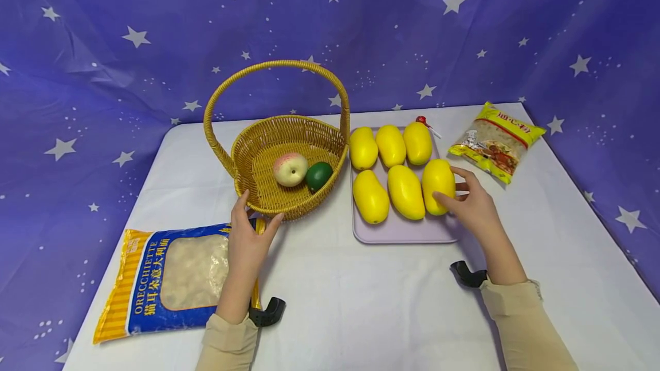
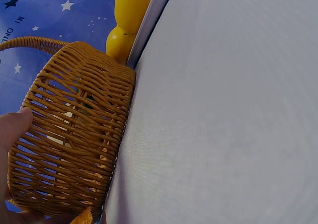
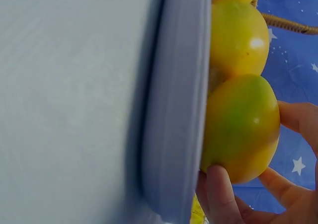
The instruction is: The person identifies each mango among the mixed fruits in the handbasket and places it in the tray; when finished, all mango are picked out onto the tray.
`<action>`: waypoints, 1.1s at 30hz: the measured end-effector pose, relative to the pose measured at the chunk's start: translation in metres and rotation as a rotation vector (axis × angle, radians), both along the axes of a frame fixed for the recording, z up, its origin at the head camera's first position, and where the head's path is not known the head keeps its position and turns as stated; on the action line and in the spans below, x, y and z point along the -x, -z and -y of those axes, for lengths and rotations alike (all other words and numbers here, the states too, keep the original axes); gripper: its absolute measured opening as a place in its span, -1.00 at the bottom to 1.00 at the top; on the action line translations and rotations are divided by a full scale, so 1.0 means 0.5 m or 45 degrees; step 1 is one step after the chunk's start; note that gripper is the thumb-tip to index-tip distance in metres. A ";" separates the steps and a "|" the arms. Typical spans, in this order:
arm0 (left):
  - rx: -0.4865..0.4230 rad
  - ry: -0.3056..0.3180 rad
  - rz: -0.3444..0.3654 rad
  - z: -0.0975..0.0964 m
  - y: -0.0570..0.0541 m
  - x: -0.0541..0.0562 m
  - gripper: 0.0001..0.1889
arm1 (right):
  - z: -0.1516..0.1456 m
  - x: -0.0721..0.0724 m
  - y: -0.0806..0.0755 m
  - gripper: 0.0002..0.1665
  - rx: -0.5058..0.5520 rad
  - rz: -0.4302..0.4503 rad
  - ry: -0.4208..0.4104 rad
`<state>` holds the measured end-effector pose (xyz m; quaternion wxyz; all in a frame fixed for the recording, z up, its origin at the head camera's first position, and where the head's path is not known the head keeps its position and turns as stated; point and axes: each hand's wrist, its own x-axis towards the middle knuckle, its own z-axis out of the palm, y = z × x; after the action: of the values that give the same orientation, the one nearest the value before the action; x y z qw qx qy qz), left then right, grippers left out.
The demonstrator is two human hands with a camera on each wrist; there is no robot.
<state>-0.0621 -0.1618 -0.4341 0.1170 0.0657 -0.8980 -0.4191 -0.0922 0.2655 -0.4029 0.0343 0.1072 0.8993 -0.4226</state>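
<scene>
My right hand (image 1: 474,205) grips the near right yellow mango (image 1: 439,185), thumb on its near side and fingers around its right side. That mango is at the right end of the front row on a pale purple tray (image 1: 402,236), with several more mangoes (image 1: 405,190) beside and behind it. My left hand (image 1: 250,242) rests at the near left rim of a wicker basket (image 1: 291,212), thumb and fingers spread and fairly straight. In the left wrist view the thumb (image 2: 19,122) touches the woven wall. Inside the basket lie a peach (image 1: 290,169) and a dark green fruit (image 1: 319,176).
A blue and orange bag of orecchiette (image 1: 193,271) lies at the left, partly under the left forearm. Behind the tray is a red lollipop (image 1: 421,120). A yellow noodle packet (image 1: 497,142) lies at the back right. The basket's tall handle (image 1: 278,64) arches upward.
</scene>
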 end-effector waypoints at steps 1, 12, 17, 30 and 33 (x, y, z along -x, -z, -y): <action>-0.001 0.001 -0.001 0.000 0.000 0.000 -0.05 | 0.000 0.001 0.002 0.02 -0.005 0.004 -0.001; 0.001 -0.011 -0.002 -0.001 -0.003 0.000 -0.06 | 0.004 0.000 0.004 0.01 -0.034 0.018 -0.027; 0.003 -0.010 -0.006 -0.002 -0.002 0.000 -0.05 | 0.008 0.002 0.005 0.02 -0.051 0.047 -0.059; -0.004 -0.002 -0.018 -0.002 0.002 0.000 -0.06 | 0.017 0.004 0.012 0.02 -0.091 0.041 -0.085; -0.005 0.002 -0.021 -0.002 0.001 0.000 -0.06 | 0.018 0.004 0.011 0.02 -0.101 0.034 -0.090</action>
<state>-0.0620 -0.1609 -0.4347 0.1240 0.0616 -0.8962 -0.4214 -0.0943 0.2566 -0.4087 0.0569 0.0823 0.9181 -0.3835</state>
